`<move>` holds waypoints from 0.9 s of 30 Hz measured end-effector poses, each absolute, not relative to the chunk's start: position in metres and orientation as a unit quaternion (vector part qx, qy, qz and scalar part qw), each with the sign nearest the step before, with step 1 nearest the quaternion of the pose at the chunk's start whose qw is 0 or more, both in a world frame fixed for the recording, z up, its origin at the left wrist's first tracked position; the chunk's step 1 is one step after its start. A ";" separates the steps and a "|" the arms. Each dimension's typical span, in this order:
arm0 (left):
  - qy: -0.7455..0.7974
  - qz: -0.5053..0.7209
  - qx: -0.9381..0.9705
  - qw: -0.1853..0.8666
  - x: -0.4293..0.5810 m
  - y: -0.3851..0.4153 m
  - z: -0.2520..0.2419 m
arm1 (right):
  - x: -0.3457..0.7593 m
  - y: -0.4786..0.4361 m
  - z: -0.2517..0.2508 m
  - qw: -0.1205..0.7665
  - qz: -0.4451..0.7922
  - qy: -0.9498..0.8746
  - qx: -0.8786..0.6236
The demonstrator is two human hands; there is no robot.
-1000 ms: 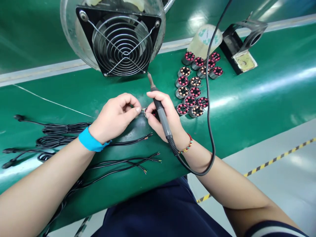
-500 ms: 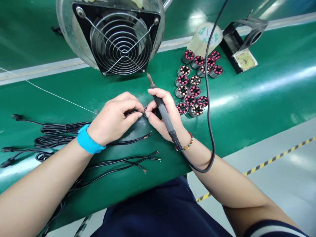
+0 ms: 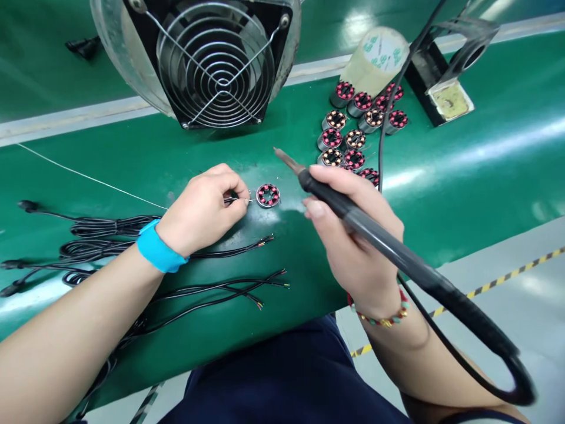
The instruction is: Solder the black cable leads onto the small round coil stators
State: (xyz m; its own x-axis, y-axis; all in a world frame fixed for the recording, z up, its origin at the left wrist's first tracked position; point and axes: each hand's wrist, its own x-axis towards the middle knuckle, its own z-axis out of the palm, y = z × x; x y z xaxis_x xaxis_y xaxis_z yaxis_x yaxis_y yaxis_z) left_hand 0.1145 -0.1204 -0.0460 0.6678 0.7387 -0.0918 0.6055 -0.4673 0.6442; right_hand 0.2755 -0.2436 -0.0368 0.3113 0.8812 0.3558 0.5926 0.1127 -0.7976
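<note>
My left hand (image 3: 203,207), with a blue wristband, pinches the stripped end of a thin black wire against a small round coil part (image 3: 268,195) lying on the green belt (image 3: 463,147). My right hand (image 3: 348,235) grips a black soldering iron (image 3: 375,232). Its tip points up and left, lifted above and to the right of the coil part. The iron's black cord loops down past my right wrist.
A wire-guarded black fan (image 3: 216,59) stands at the back. A cluster of several coil parts (image 3: 353,132), a tape roll (image 3: 375,56) and an iron stand (image 3: 450,70) sit at the back right. Black cables (image 3: 145,259) lie at the left. Grey floor lies right.
My right hand has let go of the coil part and pulled back toward me, swinging the soldering iron's tip up. The coil part now lies uncovered on the belt.
</note>
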 end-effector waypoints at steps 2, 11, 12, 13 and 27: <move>0.402 0.097 0.845 0.338 0.115 -0.120 -0.047 | 0.273 -0.252 -0.039 0.510 0.126 -0.552 -0.647; 0.432 0.091 0.820 0.364 0.115 -0.120 -0.051 | 0.268 -0.264 -0.072 0.529 0.111 -0.575 -0.614; 0.434 0.089 0.819 0.365 0.115 -0.120 -0.051 | 0.268 -0.264 -0.072 0.527 0.113 -0.576 -0.615; 0.436 0.088 0.818 0.365 0.115 -0.120 -0.051 | 0.268 -0.263 -0.072 0.524 0.116 -0.576 -0.616; 0.448 0.096 0.811 0.364 0.117 -0.120 -0.050 | 0.265 -0.265 -0.075 0.527 0.128 -0.570 -0.617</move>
State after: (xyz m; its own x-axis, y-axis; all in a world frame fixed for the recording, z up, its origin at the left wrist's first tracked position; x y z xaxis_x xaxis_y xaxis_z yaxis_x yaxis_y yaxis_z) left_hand 0.1171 -0.1204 -0.0495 0.5803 0.7964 -0.1702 0.6566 -0.3338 0.6764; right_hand 0.2655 -0.2646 -0.0751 0.3178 0.8388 0.4421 0.5684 0.2046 -0.7969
